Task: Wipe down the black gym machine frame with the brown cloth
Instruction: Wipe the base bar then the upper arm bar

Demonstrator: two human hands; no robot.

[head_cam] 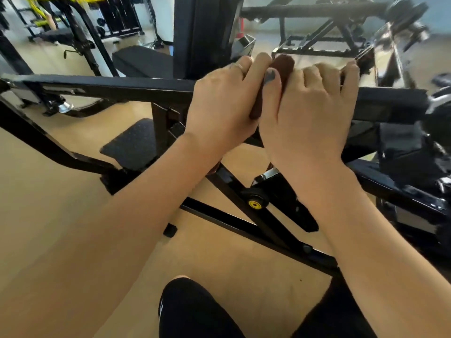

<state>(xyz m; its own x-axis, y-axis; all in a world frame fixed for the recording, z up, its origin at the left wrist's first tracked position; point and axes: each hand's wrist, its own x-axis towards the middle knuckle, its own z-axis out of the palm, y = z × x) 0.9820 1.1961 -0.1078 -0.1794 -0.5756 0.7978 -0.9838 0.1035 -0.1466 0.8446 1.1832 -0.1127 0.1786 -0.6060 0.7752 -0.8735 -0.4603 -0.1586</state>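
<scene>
A black horizontal bar of the gym machine frame (117, 87) runs across the middle of the view. The brown cloth (283, 67) is draped over this bar, and only a strip of it shows between my hands. My left hand (219, 106) grips the cloth and bar from the left, fingers curled over the top. My right hand (310, 111) grips them from the right, its thumb lying on the cloth. The two hands touch each other. Most of the cloth is hidden under them.
Black diagonal struts (244, 228) and a yellow-centred knob (255, 204) sit below the bar over a tan floor (61, 191). A black upright post (195, 32) stands behind the bar. More machine parts crowd the right side (402, 154). My knee in black (192, 311) is at the bottom.
</scene>
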